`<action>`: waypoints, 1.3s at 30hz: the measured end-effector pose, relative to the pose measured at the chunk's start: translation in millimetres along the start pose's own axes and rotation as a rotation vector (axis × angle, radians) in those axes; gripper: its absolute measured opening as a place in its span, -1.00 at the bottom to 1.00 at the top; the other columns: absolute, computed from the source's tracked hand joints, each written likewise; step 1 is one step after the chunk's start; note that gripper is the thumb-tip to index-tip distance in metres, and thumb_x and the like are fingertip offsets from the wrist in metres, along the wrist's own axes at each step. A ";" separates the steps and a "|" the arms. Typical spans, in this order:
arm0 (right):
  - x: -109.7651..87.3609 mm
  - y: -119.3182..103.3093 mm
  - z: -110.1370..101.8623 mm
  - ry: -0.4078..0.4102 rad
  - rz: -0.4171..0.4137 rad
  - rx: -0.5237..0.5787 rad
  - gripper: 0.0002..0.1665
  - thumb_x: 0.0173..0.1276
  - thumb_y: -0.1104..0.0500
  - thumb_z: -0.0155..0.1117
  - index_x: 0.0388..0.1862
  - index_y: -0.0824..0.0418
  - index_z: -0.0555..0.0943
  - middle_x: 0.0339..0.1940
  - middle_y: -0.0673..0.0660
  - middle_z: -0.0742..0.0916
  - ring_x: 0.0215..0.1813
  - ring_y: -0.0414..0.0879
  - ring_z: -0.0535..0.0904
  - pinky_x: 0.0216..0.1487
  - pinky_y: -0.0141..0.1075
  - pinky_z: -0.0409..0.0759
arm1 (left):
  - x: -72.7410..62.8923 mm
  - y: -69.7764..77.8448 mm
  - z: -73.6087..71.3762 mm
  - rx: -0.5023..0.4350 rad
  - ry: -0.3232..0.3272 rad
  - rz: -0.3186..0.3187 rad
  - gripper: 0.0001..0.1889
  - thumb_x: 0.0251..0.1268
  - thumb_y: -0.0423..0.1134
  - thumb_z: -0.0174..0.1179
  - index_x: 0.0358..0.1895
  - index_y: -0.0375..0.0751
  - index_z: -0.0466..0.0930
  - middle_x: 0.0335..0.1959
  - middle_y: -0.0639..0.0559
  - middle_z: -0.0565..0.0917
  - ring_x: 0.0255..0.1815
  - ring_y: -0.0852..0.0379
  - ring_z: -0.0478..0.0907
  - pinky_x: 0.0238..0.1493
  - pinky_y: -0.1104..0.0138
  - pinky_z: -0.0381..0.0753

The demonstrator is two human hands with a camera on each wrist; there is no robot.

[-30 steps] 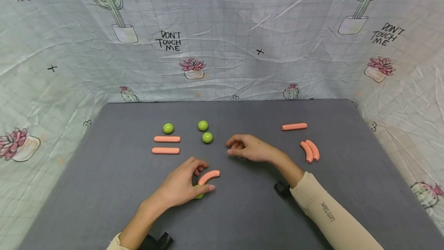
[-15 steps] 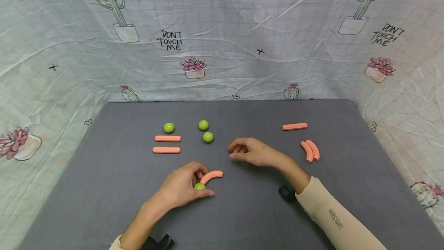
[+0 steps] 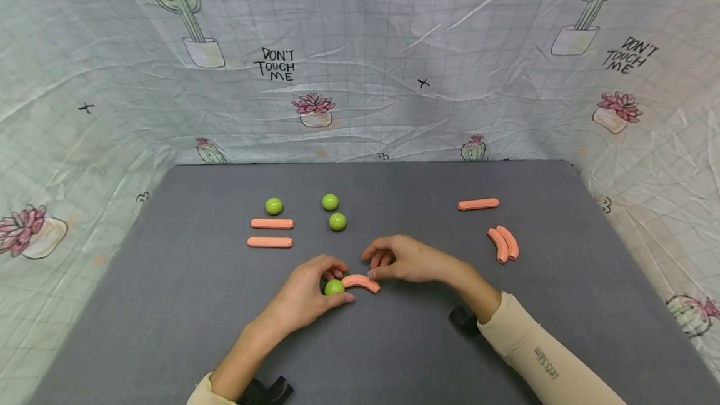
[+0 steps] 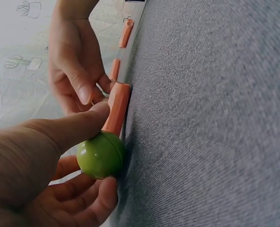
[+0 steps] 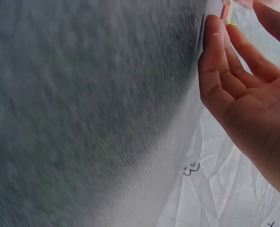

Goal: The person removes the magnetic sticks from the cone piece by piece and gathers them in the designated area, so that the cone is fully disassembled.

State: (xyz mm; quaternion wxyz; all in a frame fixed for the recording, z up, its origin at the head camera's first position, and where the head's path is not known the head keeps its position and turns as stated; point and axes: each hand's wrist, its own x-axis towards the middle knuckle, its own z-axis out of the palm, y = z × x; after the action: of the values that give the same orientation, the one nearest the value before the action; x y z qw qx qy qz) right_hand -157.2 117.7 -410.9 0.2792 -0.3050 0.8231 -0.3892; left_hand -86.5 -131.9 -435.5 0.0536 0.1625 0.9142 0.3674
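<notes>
My left hand [image 3: 302,294] holds a glossy green ball [image 3: 334,288] low over the grey table, thumb on one side and fingers on the other. One end of a curved orange-pink rod [image 3: 362,282] meets the ball. In the left wrist view the ball [image 4: 101,155] sits between thumb and fingers, and the rod [image 4: 116,111] extends away from it. My right hand [image 3: 413,261] hovers beside the rod's far end, fingers loosely bent. Its thumb tip overlaps the rod's edge in the head view; I cannot tell if they touch.
On the left lie two straight rods [image 3: 272,224] under a green ball [image 3: 274,206]. Two more balls [image 3: 330,202] sit farther back. At the right are a straight rod [image 3: 478,204] and two curved rods [image 3: 503,244]. A printed cloth [image 3: 371,80] stands behind the grey table [image 3: 169,305].
The ball and curved rod have shifted right and slightly away from me in my left hand, the rod turning so its free end points right. My right hand has come down closer to it.
</notes>
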 end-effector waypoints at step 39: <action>2.8 -2.5 18.4 -0.053 -0.011 0.028 -0.82 0.42 0.30 0.36 -0.04 0.15 0.70 -0.48 0.06 0.75 -0.40 -0.20 0.61 -0.33 -0.43 0.49 | -4.9 -6.0 3.2 -0.260 0.020 -0.068 -0.68 0.12 -0.20 0.60 -0.06 -0.08 0.76 -0.20 0.05 0.78 -0.26 0.27 0.73 -0.21 0.44 0.74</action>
State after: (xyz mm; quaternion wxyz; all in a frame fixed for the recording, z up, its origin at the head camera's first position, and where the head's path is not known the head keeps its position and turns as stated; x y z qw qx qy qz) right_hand -145.5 105.8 -419.4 0.3029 -0.3157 0.8084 -0.3938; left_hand -82.8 -135.5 -442.1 0.0775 0.1192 0.8643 0.4825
